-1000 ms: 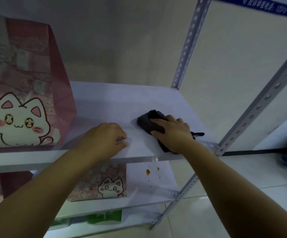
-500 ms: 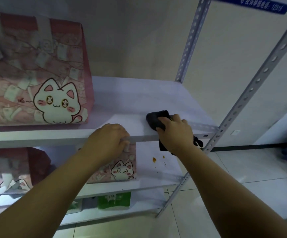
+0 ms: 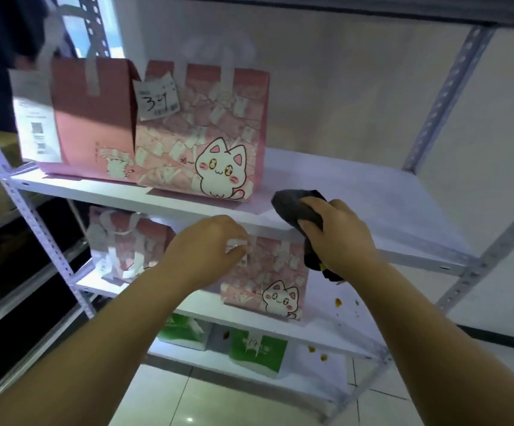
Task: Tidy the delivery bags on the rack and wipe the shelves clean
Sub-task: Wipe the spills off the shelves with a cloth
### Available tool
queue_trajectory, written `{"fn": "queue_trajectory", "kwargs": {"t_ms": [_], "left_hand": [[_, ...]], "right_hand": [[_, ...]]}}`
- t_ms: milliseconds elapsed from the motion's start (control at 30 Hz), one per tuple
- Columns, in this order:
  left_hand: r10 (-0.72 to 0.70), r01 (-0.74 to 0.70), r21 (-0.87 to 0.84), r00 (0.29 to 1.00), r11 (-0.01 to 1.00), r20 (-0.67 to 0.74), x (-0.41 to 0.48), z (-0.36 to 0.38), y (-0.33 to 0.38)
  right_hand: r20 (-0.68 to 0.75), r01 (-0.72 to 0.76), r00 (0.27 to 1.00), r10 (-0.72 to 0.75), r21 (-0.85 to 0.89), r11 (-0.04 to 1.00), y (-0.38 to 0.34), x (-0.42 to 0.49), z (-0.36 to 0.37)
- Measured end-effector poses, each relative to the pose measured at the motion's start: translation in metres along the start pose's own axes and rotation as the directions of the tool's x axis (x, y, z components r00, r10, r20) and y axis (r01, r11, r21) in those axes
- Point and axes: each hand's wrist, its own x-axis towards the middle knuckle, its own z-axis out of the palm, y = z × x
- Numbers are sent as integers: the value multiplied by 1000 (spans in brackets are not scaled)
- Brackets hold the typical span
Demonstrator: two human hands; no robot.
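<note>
Right hand (image 3: 338, 241), fingers closed around a bunched dark cloth (image 3: 295, 207). The cloth's upper end lies on the front lip of the top shelf (image 3: 372, 192) and the rest hangs below the hand. Left hand (image 3: 206, 250), fingers curled at the same lip; whether they hold the lip or a white tag just under it cannot be told. A second ago the cloth lay flat under the right palm, farther in on the shelf. It has since been drawn to the edge and gathered up, which suggests the pass over this board is ending. Two pink bags (image 3: 206, 142) stand side by side at the left of the top shelf, touching and well apart from the cloth. On the middle shelf (image 3: 335, 321) another pink bag (image 3: 268, 278) stands just below the left hand, with brown spots (image 3: 338, 302) beside it to the right. More spots (image 3: 311, 349) mark the bottom shelf near the green bags (image 3: 257, 352). Judged from this, the top board looks clean and the two lower boards remain to be wiped.
</note>
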Motion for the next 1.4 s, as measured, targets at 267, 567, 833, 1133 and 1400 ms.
{"fn": "queue_trajectory", "kwargs": {"t_ms": [267, 567, 833, 1133, 1400], "left_hand": [[-196, 200, 41, 978, 979, -68, -71, -25, 14], [-281, 282, 2, 959, 960, -30, -129, 26, 60], [-283, 284, 21, 942, 958, 179, -130, 110, 64], [-287, 289, 48, 893, 956, 348, -109, 212, 12], [-143, 136, 52, 843, 989, 518, -77, 299, -13]], "right_hand": [[-57, 203, 979, -197, 124, 971, -26, -30, -17], [27, 232, 970, -243, 201, 952, 2, -104, -18], [169, 77, 980, -104, 155, 985, 68, -145, 35], [295, -176, 940, 173, -16, 984, 145, -164, 127], [337, -317, 873, 353, -158, 935, 199, -186, 192]]}}
